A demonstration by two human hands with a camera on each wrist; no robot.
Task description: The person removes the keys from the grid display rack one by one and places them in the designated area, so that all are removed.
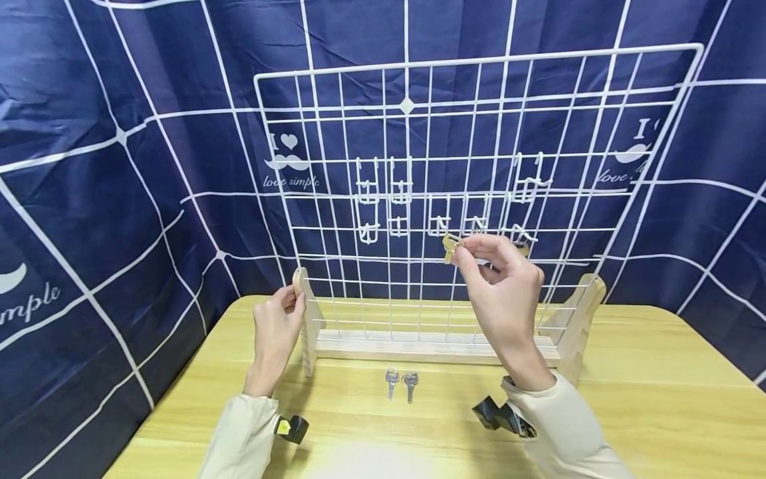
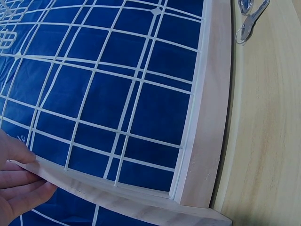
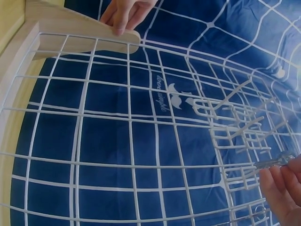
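Note:
My left hand [image 1: 280, 326] grips the rounded top of the stand's wooden side post [image 1: 306, 332], with the thumb and fingers on either side in the left wrist view. In front of the white wire grid [image 1: 413, 159], my right hand [image 1: 503, 286] pinches a key [image 1: 453, 247] between thumb and fingertips. It looks gold in the head view and greyer in the right wrist view. Just behind its tip are small white wire hooks [image 1: 439, 225] on the grid. A second gold piece [image 1: 523, 249] shows partly behind the right hand, below a hook on the right.
Two silvery keys [image 1: 409, 386] lie side by side on the wooden table [image 1: 359, 412] before the stand's base bar [image 1: 413, 347]. More white hooks [image 1: 368, 193] hang higher on the grid. A dark blue curtain [image 1: 167, 219] with white lines stands behind and at the sides.

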